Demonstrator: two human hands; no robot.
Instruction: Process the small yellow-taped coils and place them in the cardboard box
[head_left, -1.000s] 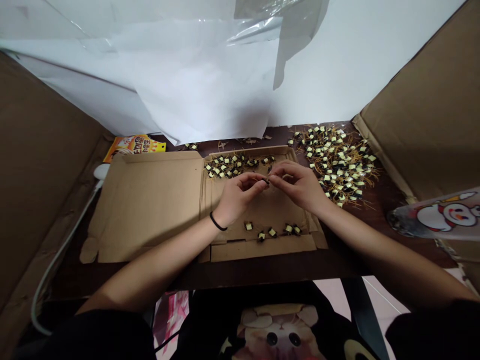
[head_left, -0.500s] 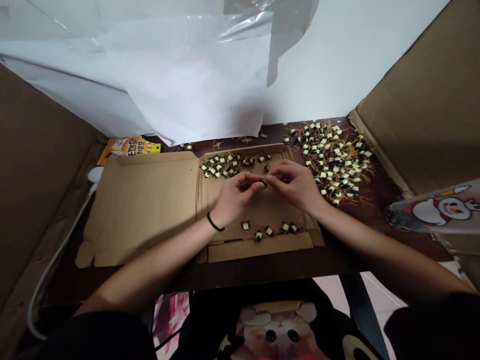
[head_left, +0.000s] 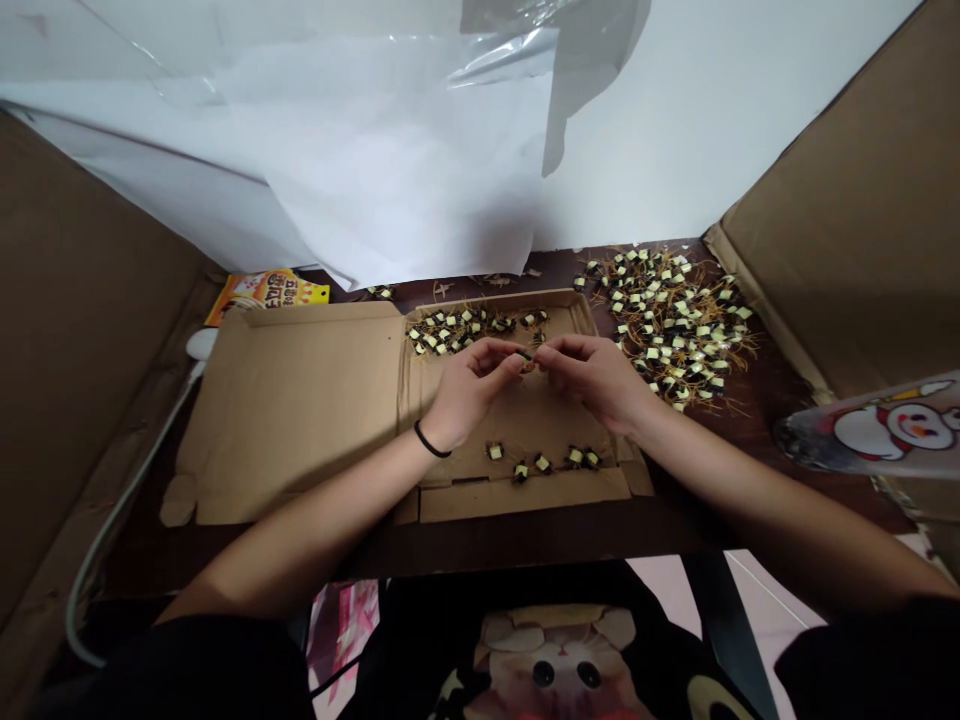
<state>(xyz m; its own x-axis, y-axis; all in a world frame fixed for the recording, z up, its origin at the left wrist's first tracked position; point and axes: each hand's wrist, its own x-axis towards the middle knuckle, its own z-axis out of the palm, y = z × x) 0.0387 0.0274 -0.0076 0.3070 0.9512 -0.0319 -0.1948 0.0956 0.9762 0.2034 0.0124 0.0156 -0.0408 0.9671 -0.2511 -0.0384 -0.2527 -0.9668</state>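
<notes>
A small dark component (head_left: 527, 358) sits between the fingertips of both hands, above the middle of the flattened cardboard box (head_left: 300, 400) on the bench (head_left: 525, 535). The left hand (head_left: 469, 392) pinches it from the left with thumb and forefinger, and the right hand (head_left: 596, 375) pinches it from the right; both are closed on the same piece. Compared with half a second before, the hands are almost at the same place and the grip looks the same, so the work on this piece seems to be still going on, not finished.

At the far edge of the box lies a small group of components (head_left: 465, 330), and near the person there is a short row of five (head_left: 544, 462). On the right, on the dark bench, a large heap (head_left: 675, 320) with thin wires is spread. A yellow packet (head_left: 266, 292) lies far left. Cardboard walls stand on both sides, and white paper (head_left: 405, 170) hangs behind. Nothing lies between the hands and the piles.
</notes>
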